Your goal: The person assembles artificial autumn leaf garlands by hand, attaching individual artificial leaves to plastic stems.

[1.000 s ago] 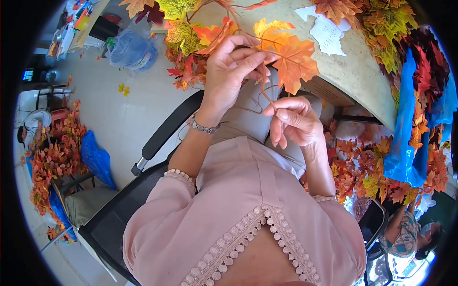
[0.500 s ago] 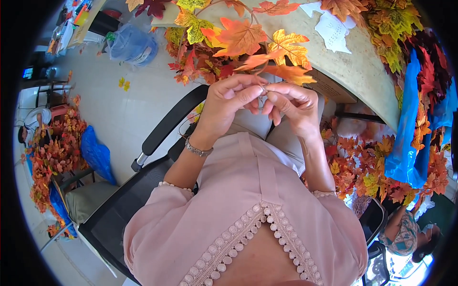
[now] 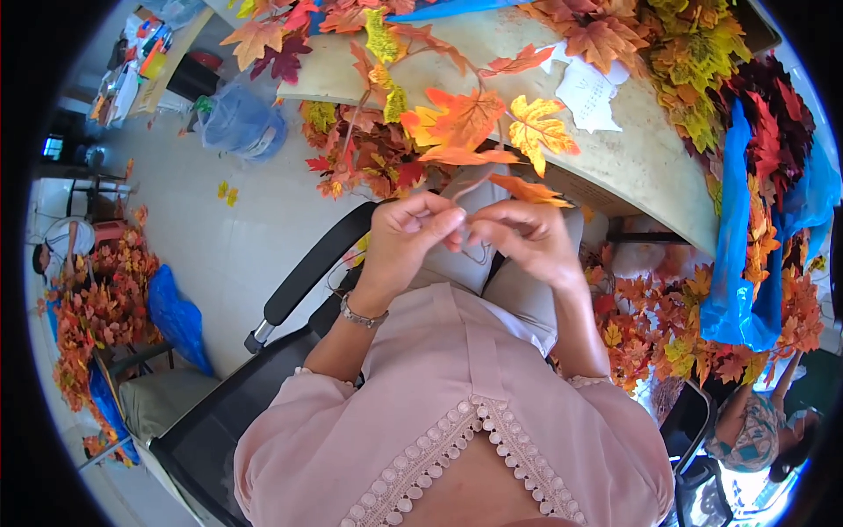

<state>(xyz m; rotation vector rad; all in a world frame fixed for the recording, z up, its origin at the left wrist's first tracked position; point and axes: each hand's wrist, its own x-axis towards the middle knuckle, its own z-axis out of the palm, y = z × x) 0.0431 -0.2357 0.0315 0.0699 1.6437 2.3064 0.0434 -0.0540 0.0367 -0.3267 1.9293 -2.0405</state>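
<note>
Over my lap, my left hand [image 3: 411,235] and my right hand [image 3: 529,237] are closed in pinches, thumb against fingers, with the fingertips almost meeting. Between them they hold the end of an artificial maple-leaf garland; its thin brown stem [image 3: 474,186] rises from my left fingers. Just beyond the fingertips hang an orange leaf [image 3: 530,191], a larger orange leaf [image 3: 467,119] and a yellow leaf [image 3: 538,133], which belong to the garland running up onto the table. A thin loose strand [image 3: 477,255] dangles below the fingers. What exactly sits between the fingertips is too small to make out.
The pale table [image 3: 667,167] carries piles of leaves and a white paper scrap [image 3: 587,95]. Leaf heaps hang at the right by a blue plastic bag [image 3: 738,255]. My chair's black armrest [image 3: 320,259] stands left, a clear bucket [image 3: 244,123] beyond. Another person [image 3: 755,430] sits at lower right.
Both hands have come down closer to my body, drawing the garland's end with them. The leaves have shifted and turned, and my fingertips have separated slightly.
</note>
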